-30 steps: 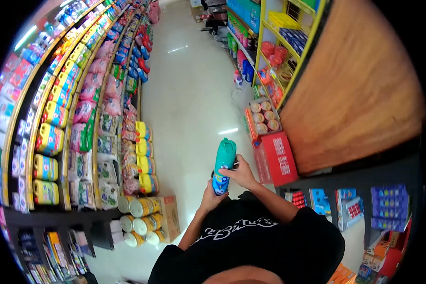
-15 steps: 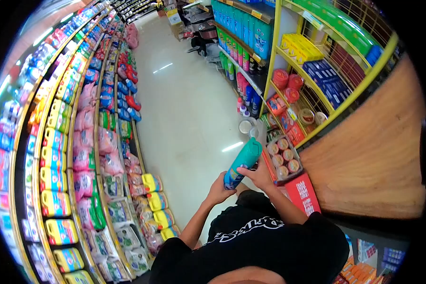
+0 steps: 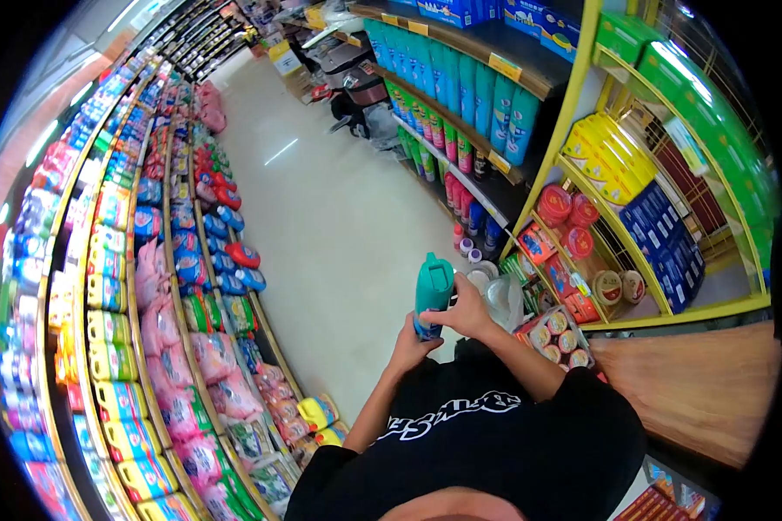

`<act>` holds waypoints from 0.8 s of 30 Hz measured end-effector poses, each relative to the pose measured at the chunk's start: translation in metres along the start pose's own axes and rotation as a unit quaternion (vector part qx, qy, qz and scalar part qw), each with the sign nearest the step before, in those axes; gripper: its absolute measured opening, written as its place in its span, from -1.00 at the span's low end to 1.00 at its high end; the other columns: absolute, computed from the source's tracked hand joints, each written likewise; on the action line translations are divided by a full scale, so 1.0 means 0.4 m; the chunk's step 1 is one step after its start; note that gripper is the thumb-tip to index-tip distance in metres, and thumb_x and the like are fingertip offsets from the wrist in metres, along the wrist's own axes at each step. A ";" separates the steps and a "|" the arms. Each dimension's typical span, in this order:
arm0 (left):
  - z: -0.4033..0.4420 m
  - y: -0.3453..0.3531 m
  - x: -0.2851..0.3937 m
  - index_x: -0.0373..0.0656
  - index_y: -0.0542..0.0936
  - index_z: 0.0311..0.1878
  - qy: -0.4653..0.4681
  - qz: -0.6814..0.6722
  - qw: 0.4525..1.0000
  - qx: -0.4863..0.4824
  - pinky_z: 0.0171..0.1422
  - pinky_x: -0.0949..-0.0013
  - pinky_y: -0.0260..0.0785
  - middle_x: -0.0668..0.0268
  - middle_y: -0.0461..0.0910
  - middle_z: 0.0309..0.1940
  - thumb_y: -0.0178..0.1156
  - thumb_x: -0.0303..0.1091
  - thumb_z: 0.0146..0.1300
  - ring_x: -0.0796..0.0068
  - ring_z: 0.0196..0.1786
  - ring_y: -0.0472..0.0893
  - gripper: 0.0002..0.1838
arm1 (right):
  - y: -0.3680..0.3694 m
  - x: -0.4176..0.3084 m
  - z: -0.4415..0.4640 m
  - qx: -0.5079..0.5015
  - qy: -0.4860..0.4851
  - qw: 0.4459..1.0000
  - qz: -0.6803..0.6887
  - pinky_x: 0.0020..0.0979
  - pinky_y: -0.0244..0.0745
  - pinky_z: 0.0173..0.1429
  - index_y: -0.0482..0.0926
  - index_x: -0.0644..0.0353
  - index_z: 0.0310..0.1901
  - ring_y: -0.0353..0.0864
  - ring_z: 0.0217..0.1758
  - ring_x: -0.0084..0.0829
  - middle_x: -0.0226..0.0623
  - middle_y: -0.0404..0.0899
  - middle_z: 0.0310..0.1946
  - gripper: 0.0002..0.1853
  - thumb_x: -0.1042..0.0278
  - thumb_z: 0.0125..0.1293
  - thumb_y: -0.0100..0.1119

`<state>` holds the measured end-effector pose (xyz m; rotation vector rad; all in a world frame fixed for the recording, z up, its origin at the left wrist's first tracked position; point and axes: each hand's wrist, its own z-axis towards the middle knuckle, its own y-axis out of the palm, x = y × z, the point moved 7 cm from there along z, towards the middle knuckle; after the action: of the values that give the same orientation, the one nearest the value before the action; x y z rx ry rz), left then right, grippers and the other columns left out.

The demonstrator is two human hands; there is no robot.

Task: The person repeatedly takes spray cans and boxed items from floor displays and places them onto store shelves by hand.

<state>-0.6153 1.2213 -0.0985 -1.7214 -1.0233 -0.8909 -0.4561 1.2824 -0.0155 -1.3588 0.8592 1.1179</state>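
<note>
Head view: a glossy teal canister (image 3: 433,293), blue toward its base, is clasped between both hands (image 3: 469,310).

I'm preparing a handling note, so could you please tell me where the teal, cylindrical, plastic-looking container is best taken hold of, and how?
Probably around the exposed upper part of the teal container, coming from the side away from the black short-sleeved shirt. Its rounded, elongated shape suits an encircling grip, and the left hand and right hand cover its lower part.
</note>
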 end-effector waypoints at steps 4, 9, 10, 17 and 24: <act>0.240 -0.099 -0.017 -0.22 0.26 0.38 0.052 -0.011 0.997 -0.047 0.24 0.16 0.44 0.05 0.60 0.04 0.55 -0.39 -0.04 0.11 0.12 0.62 -0.08 | 0.047 0.076 0.189 0.068 -0.006 0.997 0.030 -0.23 0.53 -0.01 0.52 0.30 -0.09 0.61 -0.14 -0.18 -0.11 0.56 -0.19 -0.31 0.05 -0.18 0.65; 0.545 -0.200 0.044 -0.14 0.25 0.42 0.099 0.043 0.978 -0.180 0.18 0.20 0.47 0.10 0.61 0.02 0.49 -0.34 0.05 0.25 0.05 0.62 -0.13 | 0.037 0.049 0.398 0.189 0.026 0.978 0.084 -0.22 0.49 0.06 0.53 0.23 0.05 0.58 -0.07 -0.23 -0.21 0.54 -0.14 -0.29 0.21 -0.20 0.61; 0.582 -0.218 0.105 -0.16 0.23 0.43 0.057 0.002 0.968 -0.245 0.22 0.19 0.44 0.09 0.59 0.06 0.49 -0.34 0.07 0.24 0.08 0.61 -0.12 | 0.034 0.039 0.429 0.217 0.026 0.974 0.064 -0.22 0.48 0.06 0.54 0.22 0.04 0.57 -0.07 -0.22 -0.21 0.52 -0.15 -0.30 0.21 -0.21 0.62; 0.987 -0.182 0.199 -0.25 0.26 0.44 0.299 0.103 0.863 -0.394 0.49 0.13 0.23 -0.04 0.39 0.34 0.54 -0.32 -0.06 0.01 0.38 0.41 -0.03 | -0.013 -0.027 0.584 0.340 0.054 0.938 -0.026 -0.21 0.43 0.05 0.53 0.23 -0.06 0.53 -0.05 -0.14 -0.15 0.46 -0.16 -0.40 0.29 -0.16 0.62; 1.313 -0.055 0.251 -0.19 0.30 0.45 0.374 0.363 0.774 -0.360 0.45 0.00 0.29 -0.16 0.29 0.40 0.21 -0.48 0.05 -0.24 0.35 0.40 -0.21 | -0.135 0.039 0.702 0.443 0.058 0.895 -0.005 -0.21 0.43 0.06 0.51 0.24 -0.04 0.52 -0.05 -0.14 -0.14 0.45 -0.13 -0.40 0.33 -0.16 0.60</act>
<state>-0.5301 1.7447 -0.1703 -1.8325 0.5920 -1.3330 -0.4396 1.5674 0.0056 -0.6531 1.2412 0.4978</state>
